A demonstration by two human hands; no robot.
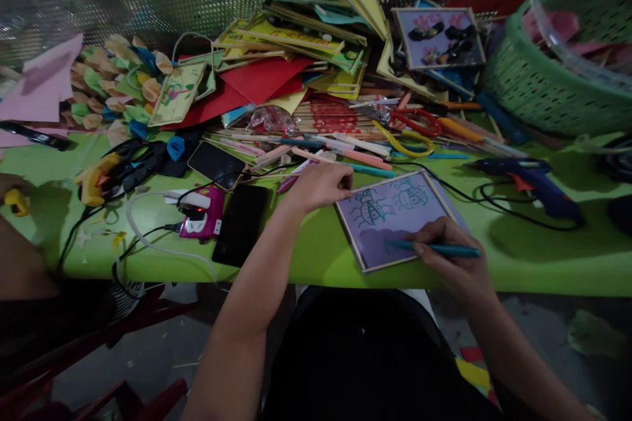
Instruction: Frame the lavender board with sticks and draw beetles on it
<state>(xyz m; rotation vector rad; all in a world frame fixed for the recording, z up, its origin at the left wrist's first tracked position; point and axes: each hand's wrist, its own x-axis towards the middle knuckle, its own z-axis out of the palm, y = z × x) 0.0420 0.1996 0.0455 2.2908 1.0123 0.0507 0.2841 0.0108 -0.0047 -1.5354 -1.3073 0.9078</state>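
Observation:
In my right hand [451, 253] is a teal marker pen [454, 250], its tip on the lower part of a purple card [378, 243]. The card has thin wooden strips along its edges and lies tilted on the green table. Two round, bug-like figures with legs are drawn on its upper part in green line, and fainter strokes show at the pen's tip. My left hand [326, 183] rests by the card's upper left corner with its fingers curled in. Whatever those fingers hold, if anything, is hidden.
Pens and scissors [417, 122] lie behind the card. A blue glue gun [538, 184] with its cable is on the right, near a green basket [523, 72]. Phones [241, 223] and a pink power adapter [205, 214] are on the left. Framed cards [296, 39] pile up behind.

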